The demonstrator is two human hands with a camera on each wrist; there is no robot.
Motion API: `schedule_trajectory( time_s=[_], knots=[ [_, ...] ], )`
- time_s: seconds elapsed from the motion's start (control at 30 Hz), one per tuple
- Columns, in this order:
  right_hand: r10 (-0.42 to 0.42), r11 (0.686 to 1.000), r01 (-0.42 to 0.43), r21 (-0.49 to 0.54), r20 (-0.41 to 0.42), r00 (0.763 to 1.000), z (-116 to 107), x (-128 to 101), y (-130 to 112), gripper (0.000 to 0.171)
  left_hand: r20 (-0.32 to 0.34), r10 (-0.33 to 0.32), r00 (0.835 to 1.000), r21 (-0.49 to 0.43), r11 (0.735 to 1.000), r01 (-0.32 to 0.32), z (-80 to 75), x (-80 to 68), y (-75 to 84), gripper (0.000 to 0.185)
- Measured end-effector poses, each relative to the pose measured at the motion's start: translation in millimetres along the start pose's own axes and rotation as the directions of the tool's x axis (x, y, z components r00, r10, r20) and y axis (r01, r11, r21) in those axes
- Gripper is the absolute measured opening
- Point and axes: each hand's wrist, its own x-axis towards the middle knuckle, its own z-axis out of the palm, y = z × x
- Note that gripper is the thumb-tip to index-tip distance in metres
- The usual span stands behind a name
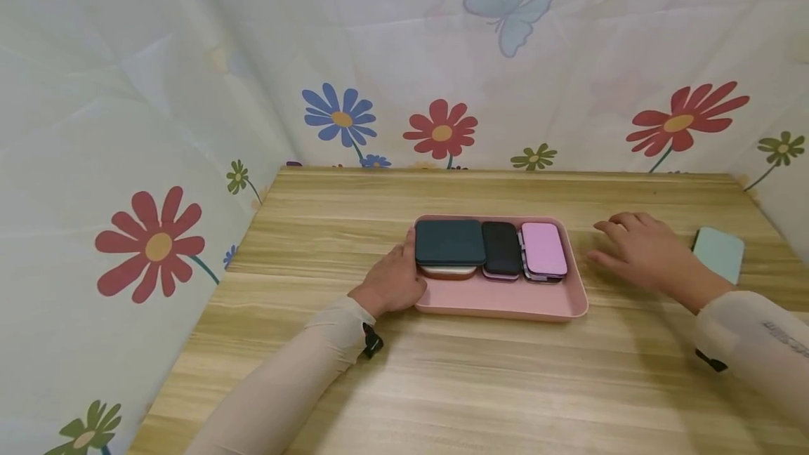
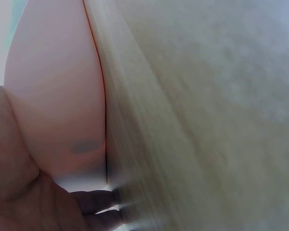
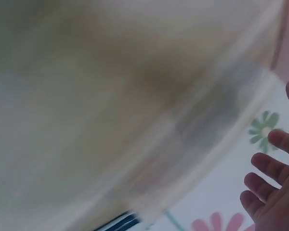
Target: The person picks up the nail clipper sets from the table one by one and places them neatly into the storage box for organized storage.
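A shallow pink tray (image 1: pixel 493 307) sits on the wooden table, with flat cases stacked inside. On top lie a wide dark teal case (image 1: pixel 450 241), a narrow black case (image 1: pixel 502 247) and a pinkish-purple case (image 1: pixel 544 249); edges of others show below them. My left hand (image 1: pixel 393 278) grips the tray's left end, thumb by the near corner, fingers along the side. In the left wrist view the tray wall (image 2: pixel 58 96) lies against the palm. To the tray's right, my right hand (image 1: pixel 647 248) holds nothing, fingers spread and slightly bent.
A pale mint flat case (image 1: pixel 719 253) with a dark edge lies on the wooden table (image 1: pixel 505 385), partly behind the right wrist. Flower-printed cloth (image 1: pixel 379 34) hangs along the table's back and sides.
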Motion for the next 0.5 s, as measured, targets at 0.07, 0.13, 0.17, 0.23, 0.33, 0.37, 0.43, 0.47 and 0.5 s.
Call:
schedule_trajectory(
  time_s=[0.07,0.13,0.17,0.23,0.33,0.37,0.43,0.47,0.5],
  knots=[
    [0.03,0.999,-0.029,-0.014,0.009,1.0,5,-7,11,0.075,0.002,0.0,1.0,0.003,1.0,0.0,0.3,0.1,0.2,0.091],
    [0.065,0.998,-0.065,-0.025,0.019,0.998,8,-12,22,0.078,-0.008,0.006,1.0,0.003,1.0,-0.006,-0.8,-1.2,1.5,0.09],
    [0.083,0.996,-0.082,-0.027,0.019,0.996,9,-15,28,0.078,-0.01,0.005,1.0,0.006,1.0,-0.005,-1.4,-1.7,1.8,0.089],
    [0.124,0.992,-0.123,-0.023,0.022,0.992,11,-20,39,0.081,-0.014,0.007,1.0,0.005,1.0,-0.007,-2.3,-3.0,2.3,0.088],
    [0.198,0.98,-0.198,-0.002,0.009,0.98,14,-27,54,0.085,-0.011,0.004,1.0,0.007,1.0,-0.004,-2.1,-3.0,2.3,0.088],
    [0.225,0.974,-0.225,0.003,0.005,0.974,16,-29,59,0.086,-0.007,0.002,1.0,0.009,1.0,-0.002,-1.7,-2.6,2.1,0.089],
    [0.28,0.96,-0.28,0.018,0.0,0.96,20,-34,67,0.091,-0.005,0.001,1.0,0.011,1.0,-0.001,-0.2,-1.4,1.4,0.089],
    [0.308,0.951,-0.307,0.027,-0.003,0.951,22,-36,71,0.092,-0.006,0.002,1.0,0.01,1.0,-0.001,0.2,-0.8,1.4,0.09],
    [0.335,0.941,-0.335,0.035,0.003,0.942,23,-38,74,0.094,-0.004,0.001,1.0,0.012,1.0,-0.001,1.1,0.2,1.1,0.09]
  ],
)
